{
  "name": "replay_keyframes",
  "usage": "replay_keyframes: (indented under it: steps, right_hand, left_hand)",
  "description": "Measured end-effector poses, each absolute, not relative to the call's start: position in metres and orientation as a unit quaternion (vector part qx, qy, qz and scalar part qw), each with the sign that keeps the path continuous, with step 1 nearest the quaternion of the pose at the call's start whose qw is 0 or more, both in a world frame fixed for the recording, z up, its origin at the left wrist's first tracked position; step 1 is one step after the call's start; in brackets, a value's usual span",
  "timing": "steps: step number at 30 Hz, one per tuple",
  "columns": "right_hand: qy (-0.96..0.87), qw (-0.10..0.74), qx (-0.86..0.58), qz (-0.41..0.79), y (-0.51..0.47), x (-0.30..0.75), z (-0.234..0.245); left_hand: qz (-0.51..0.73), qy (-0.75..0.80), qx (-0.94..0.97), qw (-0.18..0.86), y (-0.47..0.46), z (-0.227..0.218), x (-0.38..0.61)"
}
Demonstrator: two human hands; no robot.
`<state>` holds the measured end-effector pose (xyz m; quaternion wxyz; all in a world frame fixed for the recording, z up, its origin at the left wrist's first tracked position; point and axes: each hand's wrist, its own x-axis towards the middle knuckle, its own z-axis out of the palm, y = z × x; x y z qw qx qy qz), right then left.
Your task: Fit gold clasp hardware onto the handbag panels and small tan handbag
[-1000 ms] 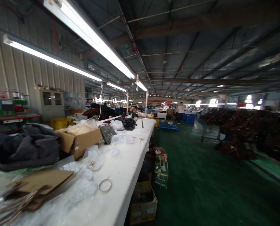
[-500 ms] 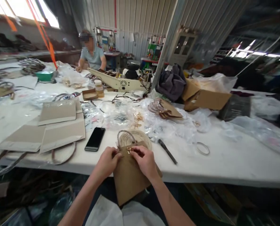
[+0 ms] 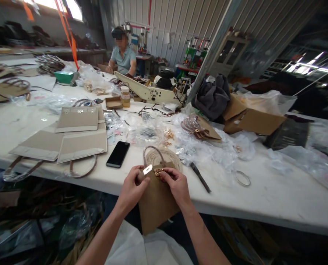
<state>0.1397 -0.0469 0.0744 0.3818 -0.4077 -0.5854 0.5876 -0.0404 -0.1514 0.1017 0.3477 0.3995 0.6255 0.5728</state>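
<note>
L hand [image 3: 134,186]: grasping, thumb and fingers closed on a bright, flat metal plate w/ slot [image 3: 148,169]; slotted end clear of the fingers. R hand [image 3: 177,184]: also grasping, fingertips pinched on a small gold-coloured metal fitting [image 3: 158,172]; exact shape part-hidden by the fingers. The two pcs are close together, approx. level; a narrow gap shows btwn them.

Beneath both hands: brown, stiff, flat panel [image 3: 157,206], tilted, upper end at the near edge of the white-covered worktop [image 3: 263,198], lower end hanging past that edge above the lap. Whether either hand also bears on the panel: cannot tell. Curved, plastic-wrapped tubular handle [image 3: 152,148] stands at the panel's upper end, in front of a flat, round, pale beige coil [image 3: 176,159], partly covered.

Nr edge, L of hands: black rectangular phone [image 3: 118,154], then overlapping beige flat panels [image 3: 82,147], handles drooping over the edge. R of hands: dark, slim bar-like tool [image 3: 200,177], slanted twd nr edge; thin pale ring [image 3: 243,178] further R.

Beyond the coil, mid-worktop: loose gold-coloured metal pcs [image 3: 168,135] amid crumpled clear plastic bags [image 3: 219,154]. Twd far edge: cream-coloured machine housing [image 3: 158,95], amber-filled jar [image 3: 125,97] just L of it; co-worker in light-blue shirt [image 3: 122,60] behind.
</note>
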Motion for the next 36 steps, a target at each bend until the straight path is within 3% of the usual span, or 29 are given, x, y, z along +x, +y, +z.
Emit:
replay_keyframes:
  steps: [10, 16, 29, 36]
  right_hand:
    - [-0.587, 0.372, -0.431, 0.576, -0.047, 0.133, 0.071]
    - [-0.611, 0.341, -0.425, 0.575, -0.047, 0.138, 0.085]
    - [-0.743, 0.309, -0.33, 0.494, -0.073, 0.112, 0.113]
    - [-0.776, 0.313, -0.313, 0.449, -0.071, 0.124, 0.127]
  left_hand:
    - [0.619, 0.634, 0.166, 0.433, -0.16, 0.074, -0.043]
    - [0.633, 0.492, 0.175, 0.572, -0.173, 0.086, -0.046]
    - [0.666, 0.359, 0.154, 0.635, -0.183, 0.1, -0.046]
    - [0.69, 0.402, 0.087, 0.595, -0.183, 0.094, -0.048]
